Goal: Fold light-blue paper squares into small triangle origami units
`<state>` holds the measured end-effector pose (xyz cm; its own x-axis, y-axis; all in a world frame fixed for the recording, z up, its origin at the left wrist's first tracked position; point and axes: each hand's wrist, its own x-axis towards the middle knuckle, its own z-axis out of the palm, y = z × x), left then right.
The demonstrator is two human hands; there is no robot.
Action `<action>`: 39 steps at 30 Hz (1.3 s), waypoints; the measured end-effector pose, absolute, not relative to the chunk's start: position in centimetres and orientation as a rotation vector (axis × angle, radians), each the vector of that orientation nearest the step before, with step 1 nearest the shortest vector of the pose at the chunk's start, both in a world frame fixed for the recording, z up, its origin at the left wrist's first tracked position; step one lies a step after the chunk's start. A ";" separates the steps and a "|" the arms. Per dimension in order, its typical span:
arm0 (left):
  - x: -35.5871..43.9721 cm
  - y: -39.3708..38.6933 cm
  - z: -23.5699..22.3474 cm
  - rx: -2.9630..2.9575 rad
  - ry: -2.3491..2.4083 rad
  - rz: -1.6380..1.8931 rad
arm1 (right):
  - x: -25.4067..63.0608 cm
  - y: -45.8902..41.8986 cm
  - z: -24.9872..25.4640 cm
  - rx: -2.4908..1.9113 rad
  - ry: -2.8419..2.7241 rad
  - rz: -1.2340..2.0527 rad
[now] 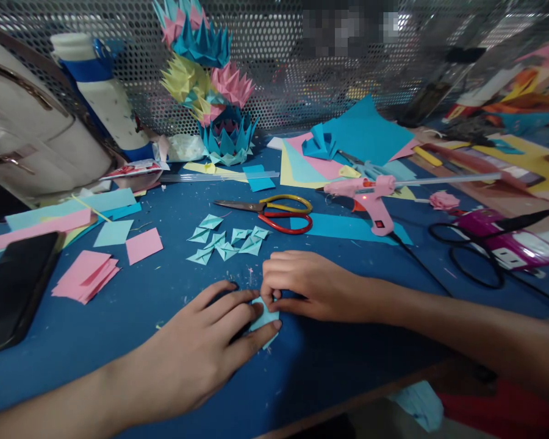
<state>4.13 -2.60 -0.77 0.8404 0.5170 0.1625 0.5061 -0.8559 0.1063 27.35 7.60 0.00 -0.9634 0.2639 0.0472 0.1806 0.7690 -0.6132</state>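
A small light blue paper square lies on the blue table top, partly hidden under my fingers. Thumb and fingertips of my left hand hold it down from the left, the other fingers spread beside it. On its upper right edge, my right hand pinches the paper with curled fingers. Just beyond are several folded light blue paper pieces. To the left lie a stack of pink paper squares, a single pink square and a single light blue square.
Scissors and a pink glue gun with its cable lie ahead. A phone, a bottle and a bag are left. Folded paper flowers stand behind. A purple power strip sits right.
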 end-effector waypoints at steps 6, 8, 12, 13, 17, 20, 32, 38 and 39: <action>4.2 -2.6 -0.8 2.960 0.828 0.292 | 27.4 7.6 -0.5 -0.362 -2.832 0.931; 4.3 -2.7 -0.8 2.960 0.835 0.298 | 27.4 7.7 -0.6 -0.369 -2.821 0.934; 4.2 -2.8 -0.8 2.959 0.843 0.275 | 27.3 7.8 -0.7 -0.396 -2.791 0.969; 4.2 -2.8 -0.8 2.956 0.848 0.257 | 27.3 7.8 -0.8 -0.400 -2.781 0.978; 4.4 -3.0 -0.6 2.929 0.905 0.179 | 27.0 7.8 -0.8 -0.396 -2.740 0.990; 4.8 -3.1 -0.2 2.917 0.946 0.146 | 27.1 8.1 -0.4 -0.440 -2.661 1.089; 4.9 -3.4 -0.6 2.963 0.944 0.216 | 28.6 10.3 1.1 0.012 -2.817 1.106; 4.8 -3.6 -0.6 2.929 0.933 0.196 | 28.4 10.4 0.0 -0.145 -2.705 1.082; 4.7 -3.6 -0.6 2.929 0.932 0.200 | 28.3 10.3 -0.1 -0.190 -2.703 1.085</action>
